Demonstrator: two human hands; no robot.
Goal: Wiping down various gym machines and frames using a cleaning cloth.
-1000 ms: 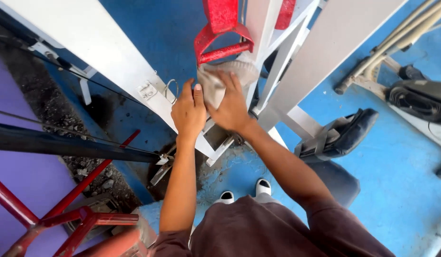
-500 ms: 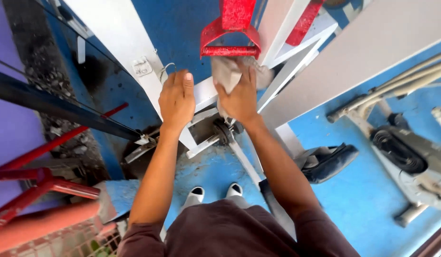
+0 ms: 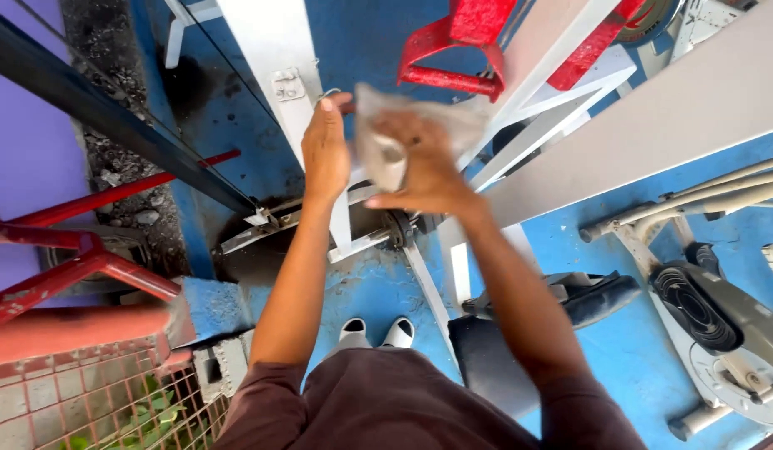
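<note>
Cloth (image 3: 385, 142) raised higher, right hand (image 3: 424, 162) lifted

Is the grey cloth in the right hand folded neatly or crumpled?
Crumpled. The grey cloth bunches loosely around the right hand, with uneven wrinkles and no flat fold; motion blur hides finer detail.

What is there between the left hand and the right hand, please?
In the head view, only a strip of the white frame bar shows between the left hand and the cloth-holding right hand.
</note>
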